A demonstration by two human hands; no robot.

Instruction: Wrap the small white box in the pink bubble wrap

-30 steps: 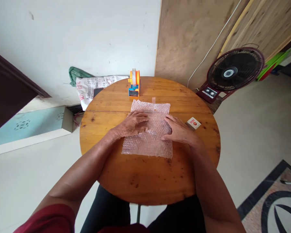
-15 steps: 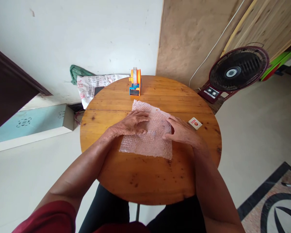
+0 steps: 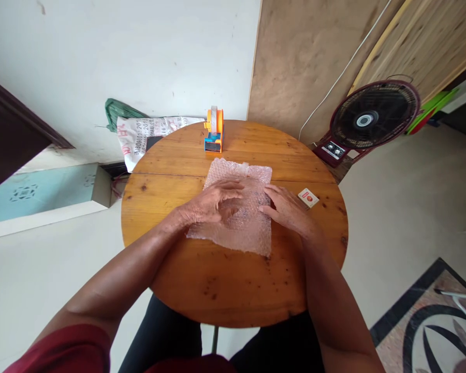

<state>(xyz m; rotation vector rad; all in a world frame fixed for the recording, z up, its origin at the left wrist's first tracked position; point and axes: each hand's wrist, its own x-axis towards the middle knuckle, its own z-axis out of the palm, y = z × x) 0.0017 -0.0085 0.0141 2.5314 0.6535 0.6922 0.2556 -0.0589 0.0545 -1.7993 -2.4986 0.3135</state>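
Observation:
A sheet of clear, pinkish bubble wrap [image 3: 245, 232] lies on the round wooden table [image 3: 233, 290]. My left hand [image 3: 213, 202] rests over its left part, fingers stretched out and apart. At the sheet's right edge is my right hand [image 3: 287, 207], with thumb and fingers spread and the fingertips touching the wrap. Neither hand grips anything that I can see. Just beyond my right hand lies a small, flat white-and-red box [image 3: 308, 198]. An orange and blue tape dispenser [image 3: 215, 129] stands behind the wrap.
Against the wall behind the table leans a printed white sack [image 3: 134, 140] with a green bag [image 3: 124, 111]. A dark red fan [image 3: 365, 120] stands at the back right. To the left is a pale blue cabinet [image 3: 42, 194].
The top right corner of the bubble wrap has been spread out flat. My left hand has shifted slightly over the sheet, and the whole view has turned a little.

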